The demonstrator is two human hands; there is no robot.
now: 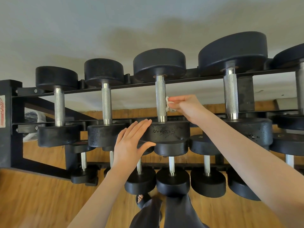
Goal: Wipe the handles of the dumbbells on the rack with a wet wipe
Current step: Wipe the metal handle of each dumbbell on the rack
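Where dumbbells (161, 99) rest, wood floor (41, 195)

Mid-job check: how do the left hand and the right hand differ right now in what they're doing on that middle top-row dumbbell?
The right hand pinches a white wet wipe against the side of the knurled handle; the left hand holds nothing. The right hand's fingers are curled on the wipe; the left hand lies flat, fingers straight, on the near weight head. The right hand is higher, at mid-handle; the left is lower. Both touch the same dumbbell.
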